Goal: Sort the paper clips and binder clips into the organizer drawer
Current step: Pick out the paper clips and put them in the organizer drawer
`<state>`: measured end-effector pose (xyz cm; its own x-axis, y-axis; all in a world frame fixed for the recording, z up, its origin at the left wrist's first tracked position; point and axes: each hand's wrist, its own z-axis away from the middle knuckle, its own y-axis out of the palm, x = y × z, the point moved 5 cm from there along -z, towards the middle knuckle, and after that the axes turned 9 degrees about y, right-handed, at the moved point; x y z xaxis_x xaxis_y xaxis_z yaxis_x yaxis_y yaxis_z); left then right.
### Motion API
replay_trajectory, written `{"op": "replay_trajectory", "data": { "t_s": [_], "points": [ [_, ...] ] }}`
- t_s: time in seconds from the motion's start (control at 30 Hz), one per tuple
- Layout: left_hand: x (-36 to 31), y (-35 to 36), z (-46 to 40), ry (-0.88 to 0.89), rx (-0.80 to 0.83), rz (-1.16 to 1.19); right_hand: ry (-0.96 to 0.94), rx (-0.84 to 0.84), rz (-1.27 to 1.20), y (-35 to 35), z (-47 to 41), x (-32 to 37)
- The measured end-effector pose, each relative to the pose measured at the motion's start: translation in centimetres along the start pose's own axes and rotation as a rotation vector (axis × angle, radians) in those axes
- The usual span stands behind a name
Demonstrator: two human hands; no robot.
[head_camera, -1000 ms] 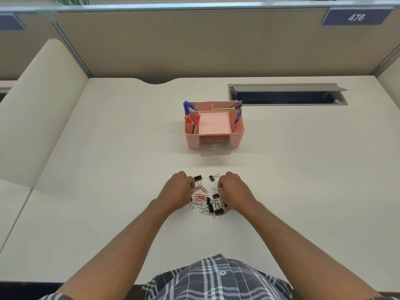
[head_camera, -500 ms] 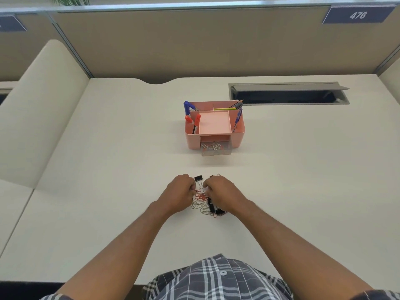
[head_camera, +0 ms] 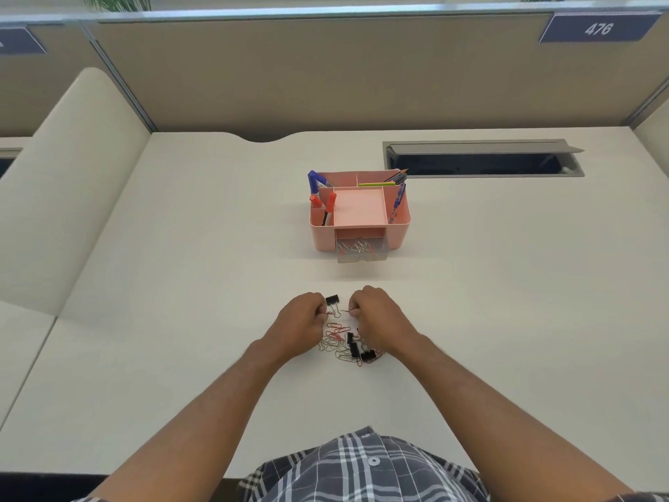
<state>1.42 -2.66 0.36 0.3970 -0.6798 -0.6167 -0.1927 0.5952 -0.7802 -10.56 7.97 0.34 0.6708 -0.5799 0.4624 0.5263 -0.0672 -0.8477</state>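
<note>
A loose pile of red and silver paper clips (head_camera: 335,338) mixed with black binder clips (head_camera: 354,351) lies on the white desk (head_camera: 181,320) in front of me. My left hand (head_camera: 298,320) pinches a red paper clip at the pile's left edge. My right hand (head_camera: 376,318) rests on the pile's right side, fingers closed on a paper clip. One black binder clip (head_camera: 332,300) sits between the two hands at the far side. The pink organizer (head_camera: 398,226) stands farther back; its clear drawer (head_camera: 362,252) is pulled open and holds several paper clips.
Pens and markers (head_camera: 318,197) stand in the organizer's side slots, with a pencil (head_camera: 380,183) at its back. A grey cable hatch (head_camera: 481,157) is open at the desk's rear right. Beige partition walls (head_camera: 325,74) enclose the desk.
My right hand slid left and forward over the pile, covering the small binder clip that lay beside it, and closed on a clip. The left hand stayed in place.
</note>
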Motion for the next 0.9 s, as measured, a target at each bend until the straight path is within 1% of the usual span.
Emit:
{"op": "replay_trajectory", "data": {
  "t_s": [0.1,0.27,0.4,0.53,0.63,0.77,0.83,0.9],
  "points": [
    [-1.0,-0.9,-0.7,-0.003,-0.042,0.057,0.039,-0.065,-0.094,-2.1,-0.5,-0.3],
    [-4.4,-3.7,-3.7,0.087,-0.175,0.088,0.104,-0.288,-0.276,-6.7,-1.8,-0.5],
    [-6.8,-5.5,-6.7,0.121,-0.254,0.052,0.11,-0.389,-0.249,-9.4,-3.3,-0.4],
    [-7.8,-5.9,-8.9,0.091,-0.266,-0.045,0.121,-0.384,-0.178,-10.2,-4.8,0.0],
    [-7.9,-5.9,-9.0,0.118,-0.299,-0.028,0.106,-0.343,-0.194,-10.1,-5.0,0.0],
    [-7.4,-5.8,-7.0,0.205,-0.379,0.033,0.037,-0.377,-0.332,-10.3,-3.4,-0.6],
    [-6.6,-5.0,-5.4,0.21,-0.374,0.047,0.021,-0.399,-0.361,-9.8,-2.0,-1.3],
    [-5.2,-3.4,-3.8,0.167,-0.331,0.038,0.079,-0.329,-0.304,-8.2,-0.8,-2.5]
  ]
}}
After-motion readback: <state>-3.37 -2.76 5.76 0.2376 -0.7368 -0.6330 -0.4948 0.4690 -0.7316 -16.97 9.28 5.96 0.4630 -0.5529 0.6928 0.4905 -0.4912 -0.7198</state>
